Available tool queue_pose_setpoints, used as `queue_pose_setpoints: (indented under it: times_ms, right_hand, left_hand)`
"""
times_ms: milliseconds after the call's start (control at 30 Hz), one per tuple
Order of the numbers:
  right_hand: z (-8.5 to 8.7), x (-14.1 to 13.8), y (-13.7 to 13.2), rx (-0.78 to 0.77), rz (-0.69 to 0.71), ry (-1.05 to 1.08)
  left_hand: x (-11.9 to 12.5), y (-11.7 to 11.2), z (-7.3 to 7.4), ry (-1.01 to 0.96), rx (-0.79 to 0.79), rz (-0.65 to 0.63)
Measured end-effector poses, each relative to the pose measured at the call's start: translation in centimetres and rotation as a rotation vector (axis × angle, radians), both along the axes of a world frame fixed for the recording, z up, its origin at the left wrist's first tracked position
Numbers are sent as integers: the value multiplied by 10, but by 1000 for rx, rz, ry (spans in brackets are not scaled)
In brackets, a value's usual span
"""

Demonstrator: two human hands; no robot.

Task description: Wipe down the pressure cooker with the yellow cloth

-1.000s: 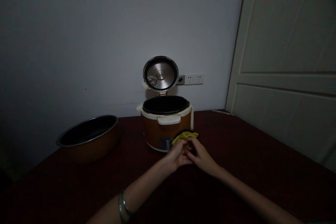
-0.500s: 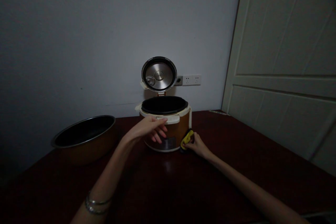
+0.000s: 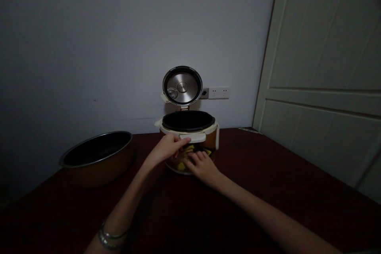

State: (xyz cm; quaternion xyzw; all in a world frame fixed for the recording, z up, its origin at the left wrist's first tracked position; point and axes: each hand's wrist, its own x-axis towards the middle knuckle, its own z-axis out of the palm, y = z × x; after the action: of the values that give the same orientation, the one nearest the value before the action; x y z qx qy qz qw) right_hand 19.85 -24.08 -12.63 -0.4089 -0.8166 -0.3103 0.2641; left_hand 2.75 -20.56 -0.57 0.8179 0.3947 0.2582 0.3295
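An orange rice cooker (image 3: pixel 208 141) stands at the back of a dark red table (image 3: pixel 268 174), its steel-lined lid (image 3: pixel 182 85) swung up and its dark inner pot (image 3: pixel 188 119) showing. My left hand (image 3: pixel 166 149) grips the cooker's front rim beside the white latch (image 3: pixel 195 137). My right hand (image 3: pixel 202 166) presses a yellow cloth (image 3: pixel 187 151) flat against the cooker's front face, fingers spread over it.
A wide dark metal basin (image 3: pixel 95 154) sits on the table to the left. A wall socket strip (image 3: pixel 216 93) is behind the cooker. A pale door (image 3: pixel 321 79) stands on the right.
My right hand carried the yellow cloth from the cooker's right side to its front face. My left hand moved from beside the right hand up to the cooker's rim and stays there.
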Motion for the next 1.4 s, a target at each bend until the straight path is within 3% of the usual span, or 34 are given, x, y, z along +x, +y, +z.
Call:
queue_pose_setpoints:
  times_ms: [100, 167, 267, 400, 500, 567, 667, 767, 900, 1033, 1167, 1400]
  right_hand:
    - [-8, -4, -2, -22, 62, -175]
    - [-18, 9, -7, -6, 80, -211]
    - [-25, 47, -12, 31, 53, -71]
    - [-4, 82, -10, 31, -71, 217]
    - [12, 67, -3, 52, -99, 173]
    - [13, 48, 1, 73, -59, 60]
    - [1, 31, -1, 65, 64, -88]
    - [-17, 42, -7, 40, 118, -73]
    - [-25, 71, -5, -11, 59, 299]
    - [2, 84, 24, 48, -25, 875]
    - [25, 96, 63, -42, -89, 1297]
    - [-5, 122, 82, -308, -125, 1533]
  left_hand:
    - [0, -3, 2, 11, 21, 48]
    - [0, -4, 5, 19, 89, 78]
    - [1, -6, 6, -9, 158, 81]
    - [3, -5, 6, -49, 133, 52]
    - [5, -6, 8, -44, 100, 41]
    - [5, -7, 9, -31, 86, 45]
    - [5, -7, 11, -9, 89, 37]
    - [4, -6, 12, 9, 109, 21]
    - [3, -4, 11, 23, 108, 3]
    - [2, -4, 12, 3, 85, -18]
    - [2, -5, 13, 18, 79, -15]
    - [2, -3, 10, 15, 67, -24]
